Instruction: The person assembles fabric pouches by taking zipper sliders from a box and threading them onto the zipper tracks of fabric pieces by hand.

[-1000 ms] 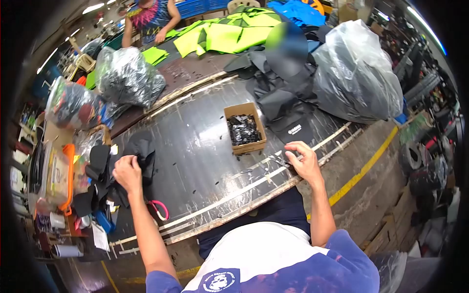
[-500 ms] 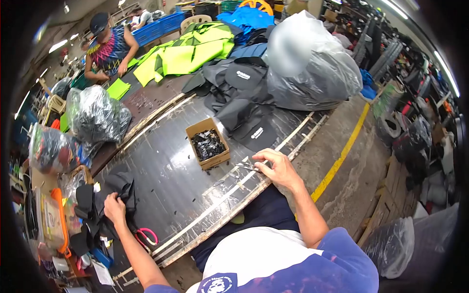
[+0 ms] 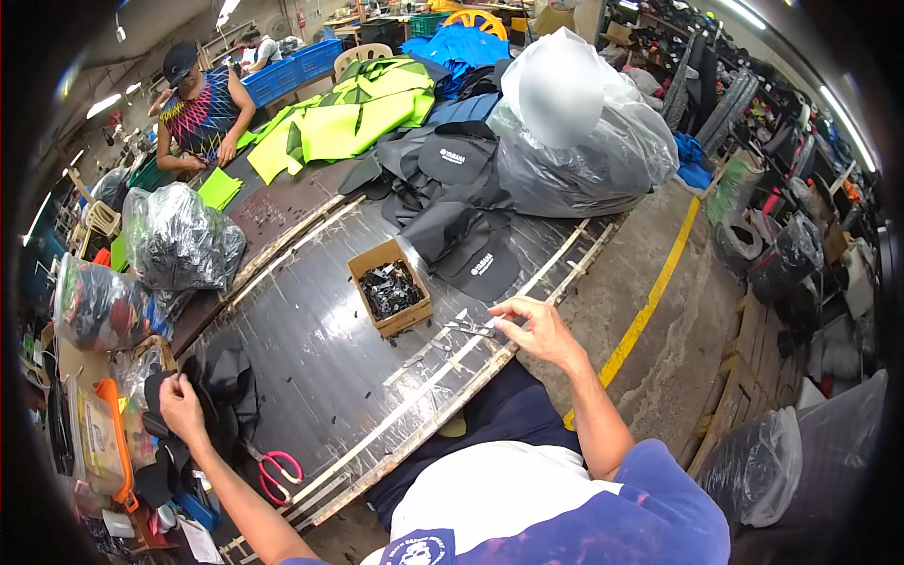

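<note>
My left hand [image 3: 183,407] is at the left end of the table, its fingers closed on a black cap [image 3: 162,388] in a pile of black fabric [image 3: 229,377]. Near the front edge, my right hand [image 3: 539,331] is closed in a pinch; a small dark strip [image 3: 471,330] shows by its fingertips, and I cannot tell whether they hold it. Pink-handled scissors [image 3: 280,477] lie beside my left forearm. Beyond my right hand, several black caps with white lettering [image 3: 480,268] lie in a heap.
A cardboard box [image 3: 403,320] of black scraps stands mid-table. A large plastic bag [image 3: 589,165] sits at the far right, and a smaller clear bag [image 3: 179,235] at the left. Lime-green fabric [image 3: 348,118] covers the far table, where another person [image 3: 200,108] stands.
My left hand has moved left and slightly up, onto the black cap by the pile. The right hand stays over the front edge. The view has shifted slightly.
</note>
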Available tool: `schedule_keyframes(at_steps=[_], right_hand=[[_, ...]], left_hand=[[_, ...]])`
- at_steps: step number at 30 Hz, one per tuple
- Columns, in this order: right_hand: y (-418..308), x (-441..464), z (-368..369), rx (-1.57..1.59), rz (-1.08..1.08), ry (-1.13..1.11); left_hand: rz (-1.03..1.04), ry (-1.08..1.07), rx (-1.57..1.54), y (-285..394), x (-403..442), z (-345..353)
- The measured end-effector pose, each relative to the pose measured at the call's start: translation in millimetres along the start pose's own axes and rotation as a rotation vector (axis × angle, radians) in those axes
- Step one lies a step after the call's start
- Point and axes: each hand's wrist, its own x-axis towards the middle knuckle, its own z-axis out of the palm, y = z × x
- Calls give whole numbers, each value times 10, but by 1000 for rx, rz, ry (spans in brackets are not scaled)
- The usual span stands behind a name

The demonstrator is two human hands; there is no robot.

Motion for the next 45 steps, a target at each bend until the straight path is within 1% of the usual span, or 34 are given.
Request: schedule_keyframes(at_steps=[1, 4, 5, 8, 9, 10, 11, 12, 13, 14, 15, 16, 17, 20, 21, 24, 25, 28, 29, 31, 32, 35, 36, 39, 40, 43, 44, 45], right_hand=[[-16, 16, 17, 0, 0, -1], [-99, 66, 105, 11, 24, -21], [-150, 90, 145, 12, 23, -23], [-356, 149, 265, 147, -65, -86], [-405, 154, 302, 153, -68, -93], [-456, 157, 358, 172, -131, -117], [-514, 166, 441, 199, -198, -150], [-588, 176, 558, 236, -268, -192], [-668, 178, 663, 269, -283, -234], [-740, 154, 738, 356, -265, -321], [-797, 132, 802, 438, -243, -411], [-838, 124, 887, 510, -218, -497], [-861, 110, 1006, 527, -224, -532], [-862, 7, 1265, 900, -157, -684], [-890, -37, 1311, 908, -156, -695], [-990, -175, 1422, 789, -234, -466], [-971, -195, 1477, 794, -231, -467], [-828, -251, 1654, 992, 310, -457], [-820, -243, 1642, 993, 313, -452], [-790, -185, 1570, 1208, 367, -447], [-770, -163, 1533, 1315, 392, -440], [-702, -122, 1429, 1261, 360, -409], [-685, -109, 1401, 1236, 344, -402], [-685, -69, 1300, 1230, 312, -397], [-691, -63, 1272, 1229, 298, -396], [-693, -42, 1222, 1205, 295, -395], [-694, -43, 1205, 1194, 294, -395], [-697, -48, 1185, 1194, 296, -395]], left_hand=[[-1, 0, 0, 68, 49, -76], [-87, -36, -268, 482, 134, -458], [-89, -35, -266, 597, 141, -557], [14, -173, -454, 990, 72, -785], [11, -169, -446, 1227, -2, -802], [24, -173, -528, 1545, -94, -822], [32, -171, -599, 1846, -183, -859], [15, -227, -634, 2089, -268, -861], [-8, -276, -659, 2302, -354, -827], [39, -267, -692, 2511, -434, -784], [-42, -348, -742, 2632, -520, -741], [-47, -334, -754, 2709, -609, -646], [-49, -324, -775, 2757, -695, -548], [-101, -293, -738, 2873, -873, -425], [-104, -276, -688, 2915, -914, -412], [-111, -250, -581, 2885, -981, -375], [-118, -283, -617, 2836, -995, -334], [-131, -360, -694, 2717, -1004, -285], [-147, -395, -628, 2666, -977, -298], [-175, -462, -497, 2613, -936, -306], [-172, -467, -503, 2634, -948, -297], [-21, -119, -534, 2731, -1061, -290], [-19, -123, -542, 2754, -1092, -323], [463, -371, -382, 2795, -1168, -507], [462, -371, -383, 2826, -1196, -516], [363, -588, -473, 2969, -1282, -499], [363, -590, -474, 2938, -1297, -454], [224, -685, -648, 2865, -1321, -362]])
